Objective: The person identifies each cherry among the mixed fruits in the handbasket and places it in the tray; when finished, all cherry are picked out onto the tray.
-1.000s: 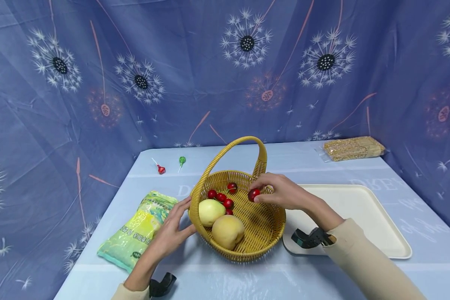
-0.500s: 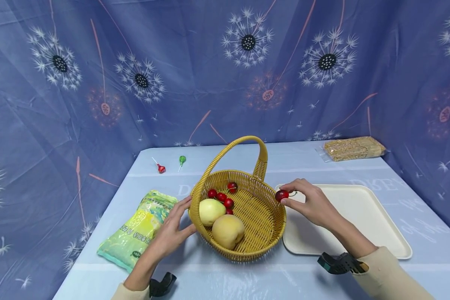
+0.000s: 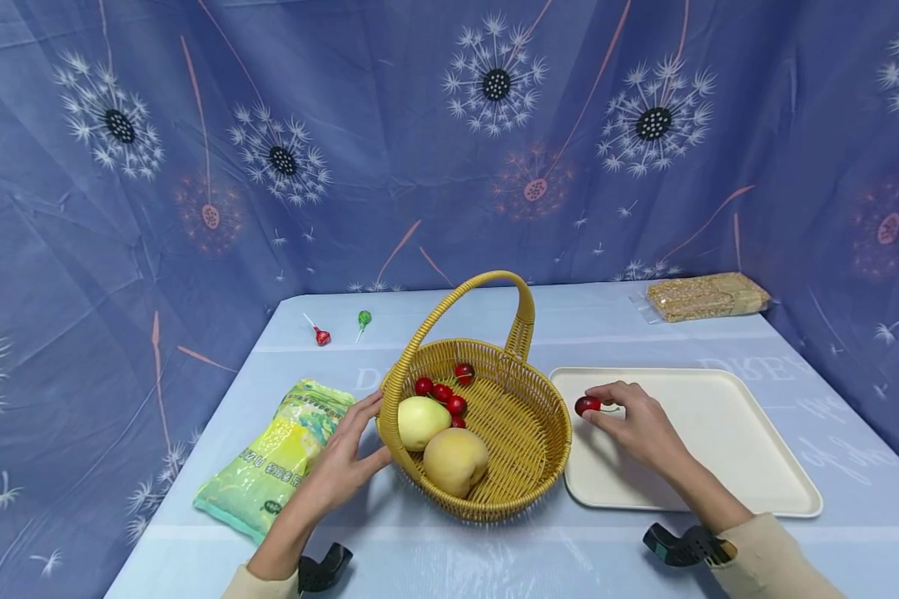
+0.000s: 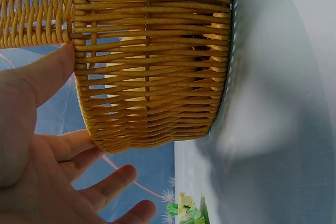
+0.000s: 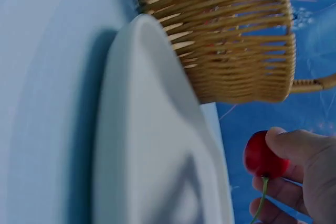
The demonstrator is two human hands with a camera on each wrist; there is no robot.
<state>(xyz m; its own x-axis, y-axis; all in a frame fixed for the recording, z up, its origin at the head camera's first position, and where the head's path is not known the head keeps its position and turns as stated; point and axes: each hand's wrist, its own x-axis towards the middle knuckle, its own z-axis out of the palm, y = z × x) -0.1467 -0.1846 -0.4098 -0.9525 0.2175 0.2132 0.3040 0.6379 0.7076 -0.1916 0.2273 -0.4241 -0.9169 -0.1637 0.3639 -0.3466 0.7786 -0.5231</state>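
Observation:
My right hand (image 3: 640, 424) pinches a dark red cherry (image 3: 588, 405) with a green stem between thumb and fingers. It is held above the left part of a cream tray (image 3: 719, 449); the right wrist view also shows this cherry (image 5: 261, 156). My left hand (image 3: 345, 462) rests against the left side of a yellow wicker basket (image 3: 520, 499). In the left wrist view its thumb and index finger touch the basket's rim, while the other fingers stretch out free. Inside the basket lie several red cherries (image 3: 456, 406), a pale green-yellow fruit (image 3: 422, 423) and a peach-like yellow fruit (image 3: 455, 462).
A green-yellow packet (image 3: 270, 466) lies left of the basket, partly behind my left hand. Two lollipops, one red (image 3: 322, 337) and one green (image 3: 364, 319), lie at the back left. A clear-wrapped golden package (image 3: 707, 297) lies at the back right. The basket's tall handle (image 3: 487, 279) arches above it.
My right hand has lifted the cherry out of the basket and moved right, over the tray. My left hand and the basket have stayed in place.

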